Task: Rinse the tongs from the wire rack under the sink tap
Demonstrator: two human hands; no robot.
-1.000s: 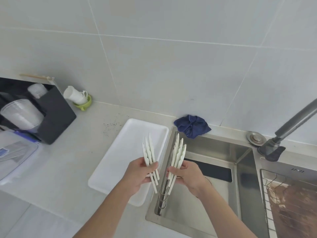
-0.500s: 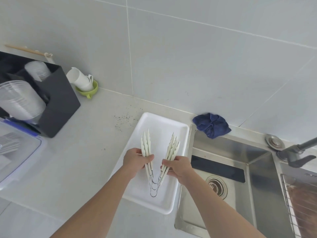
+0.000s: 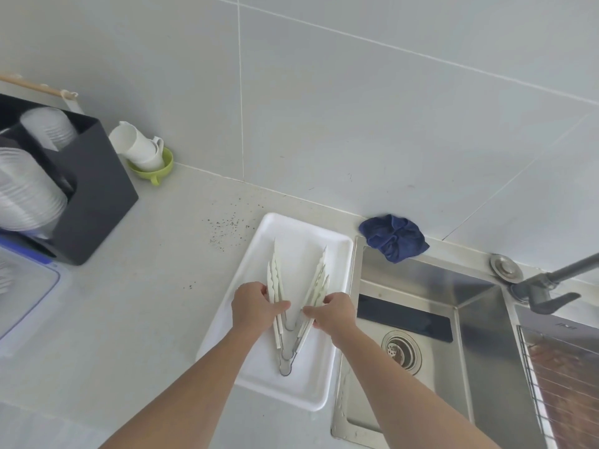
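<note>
Both hands [image 3: 256,306] have carried the tongs [image 3: 285,319] from sink [image 3: 479,319] to tray [image 3: 311,396]

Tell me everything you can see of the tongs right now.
The tongs are several pale, whitish pairs with scalloped tips, nested together and splayed into a V over the white tray. Their tips point toward the wall; metal wire loops at the hinge end lie near the tray's near edge. The left hand holds one set of arms, the right hand the other. Whether they rest on the tray is unclear.
</note>
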